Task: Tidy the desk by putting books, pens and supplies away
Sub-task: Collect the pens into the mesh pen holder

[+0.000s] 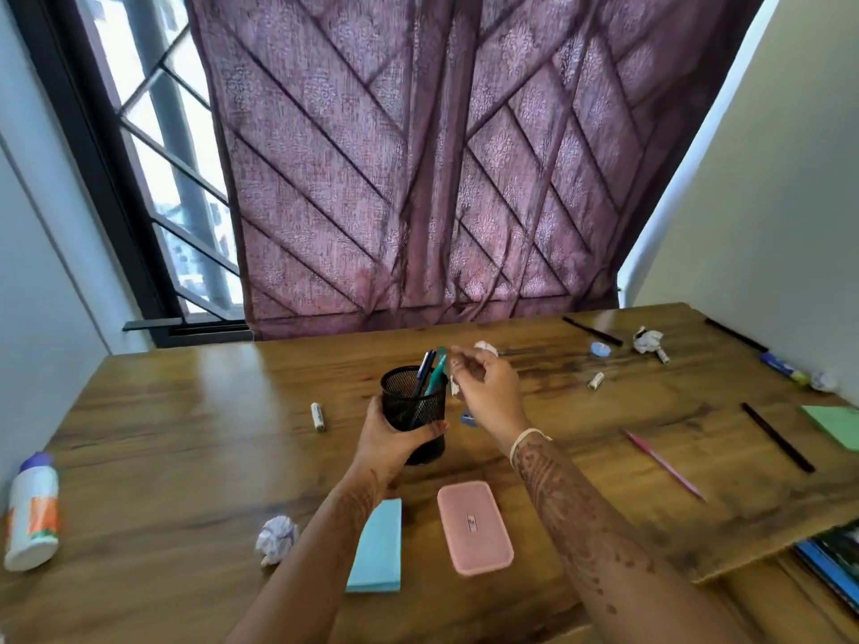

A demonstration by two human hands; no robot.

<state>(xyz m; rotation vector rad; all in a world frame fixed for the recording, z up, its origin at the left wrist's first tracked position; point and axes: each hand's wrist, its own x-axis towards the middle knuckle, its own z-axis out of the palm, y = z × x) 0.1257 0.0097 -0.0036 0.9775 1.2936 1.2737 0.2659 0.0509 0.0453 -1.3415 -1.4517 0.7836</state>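
My left hand (395, 439) grips a black mesh pen cup (416, 411) standing at the middle of the wooden desk (186, 457). A blue pen (425, 364) and a teal pen (438, 369) stand in the cup. My right hand (483, 388) hovers just right of the cup's rim, its thumb and forefinger pinching the top of the teal pen. Part of a small white thing (454, 387) shows under this hand. Loose on the desk lie a pink pen (664, 464), a black pencil (776, 436), a blue marker (783, 367) and a white tube (317, 416).
A pink case (474, 527) and a blue sticky pad (376, 546) lie near me. There are crumpled papers (276, 539) at left and another wad (647, 340) far right, a glue bottle (32, 513) at the left edge, a green pad (836, 425) at right, a blue sharpener (468, 418), and books (832, 560) under the desk's right edge.
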